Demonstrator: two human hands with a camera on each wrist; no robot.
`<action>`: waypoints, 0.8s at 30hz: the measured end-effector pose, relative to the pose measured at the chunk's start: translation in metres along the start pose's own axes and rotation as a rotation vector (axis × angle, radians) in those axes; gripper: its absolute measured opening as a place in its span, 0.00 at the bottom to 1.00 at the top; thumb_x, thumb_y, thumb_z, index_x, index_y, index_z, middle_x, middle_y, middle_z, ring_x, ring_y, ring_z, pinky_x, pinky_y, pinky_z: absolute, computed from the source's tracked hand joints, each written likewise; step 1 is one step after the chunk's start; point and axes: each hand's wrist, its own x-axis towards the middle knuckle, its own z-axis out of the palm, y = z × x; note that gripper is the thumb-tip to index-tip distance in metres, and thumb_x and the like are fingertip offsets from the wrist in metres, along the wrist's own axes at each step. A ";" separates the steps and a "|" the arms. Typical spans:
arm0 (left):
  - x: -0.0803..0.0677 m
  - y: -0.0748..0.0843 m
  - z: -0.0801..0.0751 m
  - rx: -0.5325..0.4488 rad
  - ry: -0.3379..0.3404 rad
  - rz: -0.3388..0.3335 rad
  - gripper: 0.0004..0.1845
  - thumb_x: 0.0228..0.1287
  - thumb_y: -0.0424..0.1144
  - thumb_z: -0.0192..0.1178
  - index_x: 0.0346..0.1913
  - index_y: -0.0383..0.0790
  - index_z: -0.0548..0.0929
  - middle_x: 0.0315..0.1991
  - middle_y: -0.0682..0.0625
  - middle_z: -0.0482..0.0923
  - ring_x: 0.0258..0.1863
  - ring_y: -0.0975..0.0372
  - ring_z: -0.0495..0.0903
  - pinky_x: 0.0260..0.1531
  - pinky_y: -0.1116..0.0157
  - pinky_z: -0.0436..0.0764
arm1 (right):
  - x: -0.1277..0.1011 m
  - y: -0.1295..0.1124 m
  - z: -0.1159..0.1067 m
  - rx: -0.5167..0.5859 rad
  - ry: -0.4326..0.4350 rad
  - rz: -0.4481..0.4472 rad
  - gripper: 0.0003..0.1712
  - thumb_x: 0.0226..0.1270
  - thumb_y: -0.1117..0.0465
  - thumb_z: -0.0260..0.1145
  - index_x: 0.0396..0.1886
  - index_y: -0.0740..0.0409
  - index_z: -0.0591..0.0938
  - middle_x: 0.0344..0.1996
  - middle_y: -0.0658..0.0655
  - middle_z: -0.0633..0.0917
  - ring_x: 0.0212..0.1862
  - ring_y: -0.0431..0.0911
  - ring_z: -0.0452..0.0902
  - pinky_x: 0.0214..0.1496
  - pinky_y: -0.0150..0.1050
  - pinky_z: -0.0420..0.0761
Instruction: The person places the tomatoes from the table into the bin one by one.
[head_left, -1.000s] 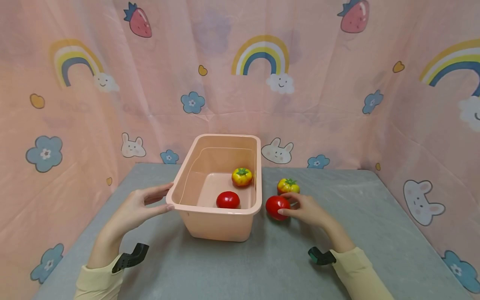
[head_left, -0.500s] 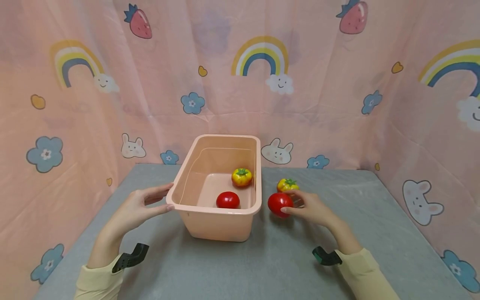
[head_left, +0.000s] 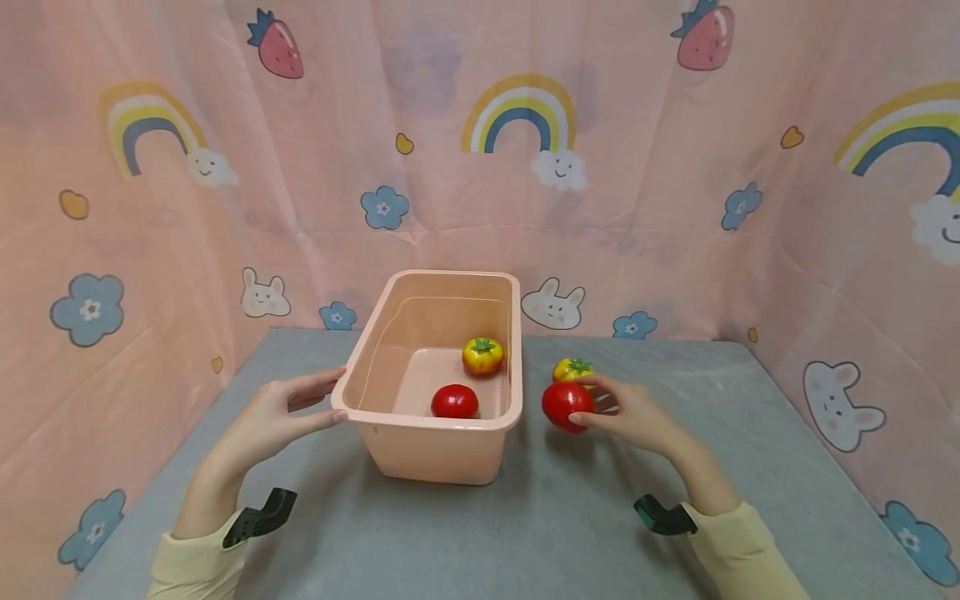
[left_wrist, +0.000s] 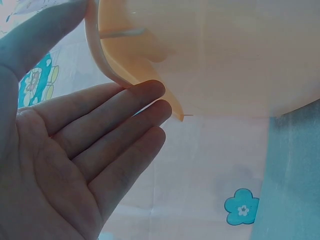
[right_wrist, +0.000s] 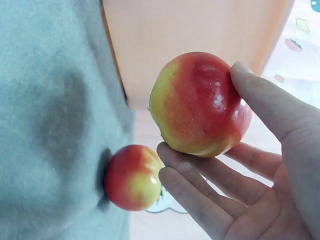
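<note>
My right hand pinches a glossy round red-and-yellow fruit between thumb and fingers, above the table right of the bin. In the right wrist view, this fruit is red with a yellow-green side. Just behind it, a similar fruit with a green leafy top sits on the table. My left hand touches the left rim of the peach plastic bin. Its fingers are nearly straight in the left wrist view. Inside the bin lie a red fruit and a yellow one with a green top.
A grey cloth-covered table bears everything. Pink patterned curtain stands behind it and along both sides. Dark straps sit at both wrists.
My right hand has raised the red-and-yellow fruit off the table and drawn it slightly to the right. The left hand and bin stay as they were.
</note>
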 end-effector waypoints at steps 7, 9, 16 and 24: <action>0.000 0.000 0.000 -0.012 0.002 -0.003 0.30 0.58 0.50 0.67 0.64 0.48 0.74 0.61 0.53 0.75 0.60 0.54 0.75 0.58 0.57 0.77 | -0.005 -0.005 -0.011 -0.019 0.021 -0.023 0.37 0.54 0.43 0.71 0.60 0.56 0.73 0.49 0.62 0.82 0.47 0.54 0.80 0.38 0.43 0.87; -0.001 0.000 0.000 -0.015 0.003 -0.005 0.30 0.58 0.50 0.67 0.64 0.49 0.74 0.61 0.53 0.75 0.60 0.54 0.75 0.58 0.58 0.77 | -0.005 -0.007 -0.014 -0.026 0.028 -0.032 0.37 0.54 0.44 0.71 0.60 0.55 0.73 0.49 0.62 0.82 0.47 0.54 0.80 0.38 0.43 0.87; -0.001 0.000 0.000 -0.013 0.003 -0.003 0.30 0.58 0.50 0.66 0.64 0.49 0.74 0.61 0.53 0.75 0.60 0.54 0.75 0.58 0.57 0.77 | -0.007 -0.012 -0.025 -0.031 0.035 -0.040 0.37 0.56 0.44 0.70 0.61 0.56 0.72 0.50 0.63 0.82 0.47 0.56 0.79 0.38 0.44 0.87; 0.000 -0.003 0.001 0.004 0.013 -0.003 0.30 0.58 0.50 0.66 0.64 0.50 0.74 0.61 0.55 0.75 0.60 0.56 0.76 0.58 0.60 0.78 | -0.008 -0.024 -0.037 -0.047 0.058 -0.078 0.36 0.57 0.45 0.70 0.62 0.55 0.73 0.49 0.62 0.82 0.47 0.55 0.80 0.38 0.45 0.87</action>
